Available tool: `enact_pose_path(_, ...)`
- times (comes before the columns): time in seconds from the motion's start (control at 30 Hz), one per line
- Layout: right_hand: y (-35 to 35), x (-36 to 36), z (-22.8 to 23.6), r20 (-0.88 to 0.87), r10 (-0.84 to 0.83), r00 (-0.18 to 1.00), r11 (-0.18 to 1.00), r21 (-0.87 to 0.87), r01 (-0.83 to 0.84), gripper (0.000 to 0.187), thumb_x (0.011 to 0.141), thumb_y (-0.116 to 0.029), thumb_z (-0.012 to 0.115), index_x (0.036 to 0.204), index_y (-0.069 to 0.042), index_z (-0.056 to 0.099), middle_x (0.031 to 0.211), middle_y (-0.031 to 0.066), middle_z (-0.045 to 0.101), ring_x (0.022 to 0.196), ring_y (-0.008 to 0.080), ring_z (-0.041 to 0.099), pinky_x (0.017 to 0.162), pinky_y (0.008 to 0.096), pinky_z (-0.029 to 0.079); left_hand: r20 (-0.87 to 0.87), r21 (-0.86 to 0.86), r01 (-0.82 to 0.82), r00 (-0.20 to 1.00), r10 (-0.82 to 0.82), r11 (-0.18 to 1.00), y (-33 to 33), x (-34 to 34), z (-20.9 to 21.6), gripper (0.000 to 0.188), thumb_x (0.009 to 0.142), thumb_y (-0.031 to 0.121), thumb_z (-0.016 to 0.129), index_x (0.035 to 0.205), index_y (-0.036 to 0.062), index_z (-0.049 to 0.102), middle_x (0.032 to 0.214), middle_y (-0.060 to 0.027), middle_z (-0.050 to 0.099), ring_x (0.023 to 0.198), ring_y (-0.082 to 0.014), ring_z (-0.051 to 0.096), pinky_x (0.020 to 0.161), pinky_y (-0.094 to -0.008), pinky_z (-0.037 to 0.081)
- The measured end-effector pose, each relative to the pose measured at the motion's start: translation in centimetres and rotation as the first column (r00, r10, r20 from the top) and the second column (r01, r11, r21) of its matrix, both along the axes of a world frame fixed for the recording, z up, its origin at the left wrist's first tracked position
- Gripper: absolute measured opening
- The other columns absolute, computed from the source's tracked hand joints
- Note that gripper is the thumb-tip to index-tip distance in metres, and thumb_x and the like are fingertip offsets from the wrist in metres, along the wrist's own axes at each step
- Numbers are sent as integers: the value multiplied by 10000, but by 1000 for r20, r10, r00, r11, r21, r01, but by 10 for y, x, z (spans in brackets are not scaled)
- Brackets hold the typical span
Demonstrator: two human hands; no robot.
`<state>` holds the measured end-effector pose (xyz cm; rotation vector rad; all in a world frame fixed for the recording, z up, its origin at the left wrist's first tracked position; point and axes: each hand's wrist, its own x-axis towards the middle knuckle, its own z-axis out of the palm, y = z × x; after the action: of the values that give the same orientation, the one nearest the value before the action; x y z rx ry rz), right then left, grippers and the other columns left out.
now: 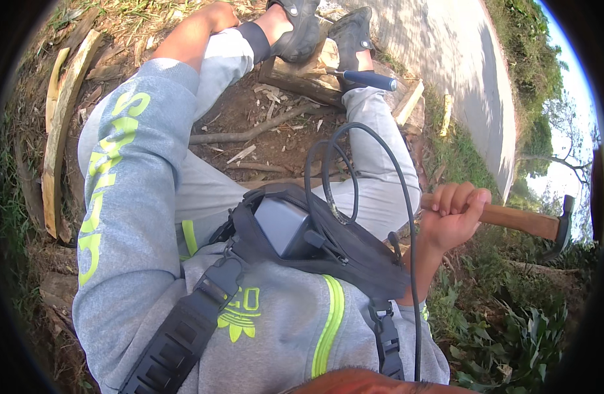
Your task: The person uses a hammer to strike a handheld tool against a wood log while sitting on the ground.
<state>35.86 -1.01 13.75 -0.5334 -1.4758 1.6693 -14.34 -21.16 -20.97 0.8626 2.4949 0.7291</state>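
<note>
I am holding a hammer (521,220) out to my right, above the greenery (512,335) and well apart from the block of wood (295,84) by my feet. My right hand (455,211) is wrapping tightly round the wooden handle, fingers curled and thumb across, close to the butt end. My left hand (216,13) is resting near my left knee at the upper edge of the view; its fingers are mostly hiding, so I cannot tell how far they are curling or whether they are holding anything.

I am expecting the hammer to feel heavy toward its dark metal head and stiff throughout, with nothing fragile about it. The bare wood is looking smooth, so I am judging it might slip in a sweaty palm; gripping low is giving swing, while gripping nearer the head would be giving control.

A blue-handled tool (371,80) is lying by my right foot, its thin metal part pointing toward the block. I am judging it light and rigid, best taken by its thick handle.
</note>
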Motion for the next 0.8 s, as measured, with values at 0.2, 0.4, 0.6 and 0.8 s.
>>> enact_pose_path(0.2,2,54,-93,844,416,339,898,-440,-6,244,1037,-272,660,999,-71,528,635,-51,428,468,58,381,417,263,303,114,-27,59,992,-56,998,11,13,25,254,914,251,697,1040,64,814,953,-152,787,895,-252,743,817,-396,557)
enact_pose_path(0.4,10,32,-9,426,90,900,994,-91,-56,198,1085,-201,565,956,-95,458,613,-35,355,474,70,355,421,267,319,127,-79,22,992,-12,997,1,27,60,165,819,189,740,894,70,826,916,-166,782,851,-275,747,765,-421,577)
enact_pose_path(0.6,-20,42,-97,761,111,639,992,-50,-113,215,1082,-230,575,963,-82,474,603,-26,452,495,77,446,451,274,374,66,-58,14,998,-10,998,18,14,17,264,923,269,704,1042,61,814,944,-147,788,868,-260,739,805,-406,556)
enact_pose_path(0.8,-1,52,-42,681,-57,731,997,-3,80,217,1086,-214,572,943,-90,466,608,-41,391,465,71,373,413,266,306,39,-108,39,999,-35,993,6,13,18,258,940,266,692,1021,52,811,938,-135,786,831,-264,730,793,-413,553)
